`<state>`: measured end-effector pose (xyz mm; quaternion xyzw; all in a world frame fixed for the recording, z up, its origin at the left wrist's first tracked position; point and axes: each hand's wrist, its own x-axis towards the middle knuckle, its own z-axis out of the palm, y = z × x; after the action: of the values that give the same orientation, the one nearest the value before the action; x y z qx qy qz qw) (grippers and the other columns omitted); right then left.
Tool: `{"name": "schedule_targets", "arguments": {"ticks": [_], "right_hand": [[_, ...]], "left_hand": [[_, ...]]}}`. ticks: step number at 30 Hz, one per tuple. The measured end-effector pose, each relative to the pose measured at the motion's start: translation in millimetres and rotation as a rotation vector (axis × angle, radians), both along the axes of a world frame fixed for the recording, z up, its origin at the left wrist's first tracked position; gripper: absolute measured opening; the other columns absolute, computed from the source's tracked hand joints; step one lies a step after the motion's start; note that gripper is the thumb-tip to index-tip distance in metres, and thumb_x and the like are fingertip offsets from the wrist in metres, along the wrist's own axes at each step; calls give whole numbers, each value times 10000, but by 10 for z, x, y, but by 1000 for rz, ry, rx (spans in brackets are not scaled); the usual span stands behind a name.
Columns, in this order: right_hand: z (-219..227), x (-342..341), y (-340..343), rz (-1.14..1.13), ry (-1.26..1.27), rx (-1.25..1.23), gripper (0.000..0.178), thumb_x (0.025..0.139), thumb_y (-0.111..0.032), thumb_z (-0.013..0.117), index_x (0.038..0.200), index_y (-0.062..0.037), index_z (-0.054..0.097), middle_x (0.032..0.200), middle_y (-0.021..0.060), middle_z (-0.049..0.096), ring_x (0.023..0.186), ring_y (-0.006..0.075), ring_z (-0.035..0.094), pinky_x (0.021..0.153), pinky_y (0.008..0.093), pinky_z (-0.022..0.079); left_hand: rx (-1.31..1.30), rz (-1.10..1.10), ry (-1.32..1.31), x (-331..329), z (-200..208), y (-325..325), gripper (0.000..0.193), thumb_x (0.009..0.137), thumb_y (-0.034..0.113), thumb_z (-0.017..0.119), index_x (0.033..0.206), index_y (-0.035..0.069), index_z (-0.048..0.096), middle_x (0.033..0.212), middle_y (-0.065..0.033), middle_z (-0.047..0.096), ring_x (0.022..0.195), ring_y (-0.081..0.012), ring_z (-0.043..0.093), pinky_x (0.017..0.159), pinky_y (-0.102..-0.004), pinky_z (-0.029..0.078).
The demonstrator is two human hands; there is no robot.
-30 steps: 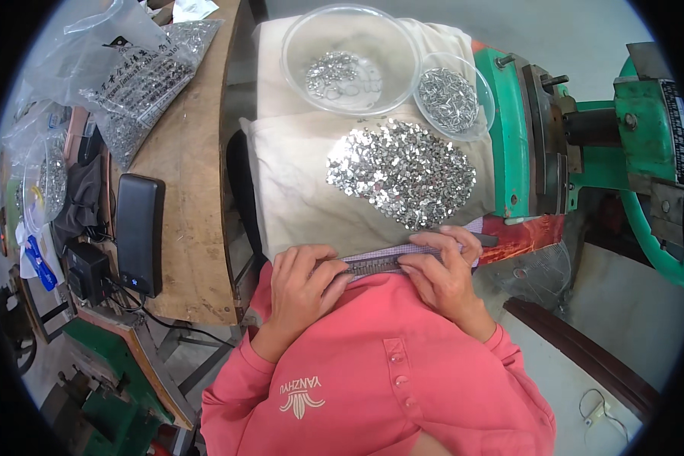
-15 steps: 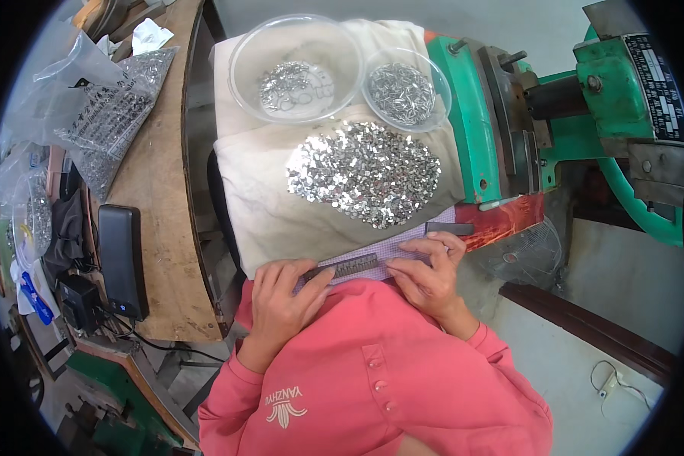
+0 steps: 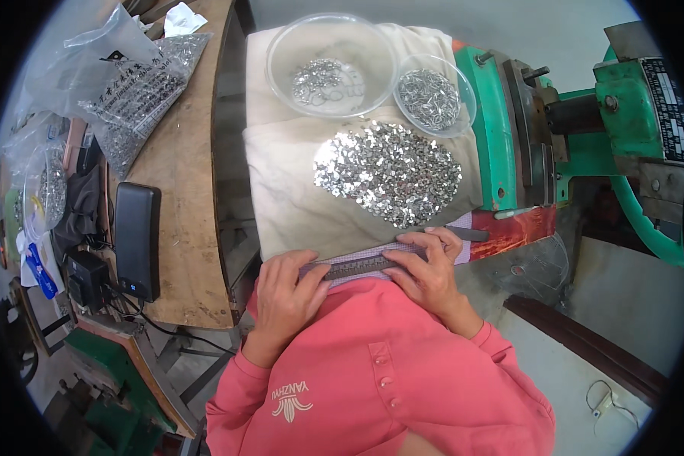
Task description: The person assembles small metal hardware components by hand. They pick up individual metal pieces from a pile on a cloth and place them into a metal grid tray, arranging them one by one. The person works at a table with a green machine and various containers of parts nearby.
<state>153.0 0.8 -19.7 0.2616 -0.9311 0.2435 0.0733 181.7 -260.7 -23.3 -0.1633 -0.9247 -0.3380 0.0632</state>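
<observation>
A narrow dark bar (image 3: 357, 266) with a row of small notches or slots lies across the checked cloth (image 3: 391, 249) at the front of the work surface. My left hand (image 3: 285, 296) pinches its left end between thumb and fingers. At the other end, the thumb and fingertips of my right hand (image 3: 431, 272) close on the bar. Beyond my hands, a pile of small shiny metal pieces (image 3: 391, 175) is spread on a beige cloth (image 3: 281, 205). A second dark flat bar (image 3: 470, 233) lies just past my right fingers.
Behind the pile stand a large clear tub (image 3: 376, 72) and a smaller clear bowl (image 3: 470, 102), both holding metal parts. A green machine (image 3: 501, 152) borders the right. On the wooden table (image 3: 186, 258) at left are a black power bank (image 3: 137, 242) and a bag of metal pieces (image 3: 140, 114).
My right fingertips, just off the notched bar's right end before, now rest on it. The whole view has shifted, so the surroundings appear farther right.
</observation>
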Motion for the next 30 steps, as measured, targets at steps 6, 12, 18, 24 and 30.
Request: {"name": "schedule_targets", "arguments": {"ticks": [6, 12, 18, 24, 30], "right_hand": [[9, -50, 34, -51, 119, 7, 280, 695, -248, 848, 957, -209, 760, 1108, -20, 648, 1144, 271, 421, 991, 370, 328], [-73, -75, 29, -100, 109, 4, 268, 693, -256, 849, 944, -221, 764, 1096, -29, 649, 1145, 264, 420, 985, 367, 325], [-106, -94, 45, -114, 44, -59, 262, 696, -289, 849, 937, -229, 765, 1117, -10, 642, 1171, 284, 419, 1000, 399, 310], [88, -140, -46, -180, -100, -101, 348, 668, -356, 871, 940, -193, 726, 1199, 31, 610, 1211, 333, 391, 1033, 453, 271], [45, -167, -239, -238, -35, -94, 348, 698, -346, 857, 939, -158, 690, 1216, 46, 605, 1226, 332, 379, 1049, 454, 250]], "left_hand": [[-40, -41, 144, -173, 60, 42, 300, 716, 111, 796, 994, 79, 691, 1091, -81, 624, 984, -284, 602, 854, -410, 447], [87, 18, -129, -289, 36, 50, 328, 708, 115, 813, 1014, 74, 701, 1163, -103, 624, 1066, -302, 575, 906, -407, 417], [142, 44, -135, -269, -18, 50, 292, 723, 126, 804, 998, 89, 715, 1200, -87, 621, 1058, -280, 573, 902, -391, 408], [156, 77, -176, -242, -42, 59, 323, 676, 108, 832, 980, 82, 726, 1210, -123, 623, 1106, -299, 563, 941, -401, 405], [171, 78, -177, -241, -67, 51, 324, 674, 105, 830, 981, 86, 728, 1213, -121, 624, 1119, -298, 563, 949, -406, 407]]}}
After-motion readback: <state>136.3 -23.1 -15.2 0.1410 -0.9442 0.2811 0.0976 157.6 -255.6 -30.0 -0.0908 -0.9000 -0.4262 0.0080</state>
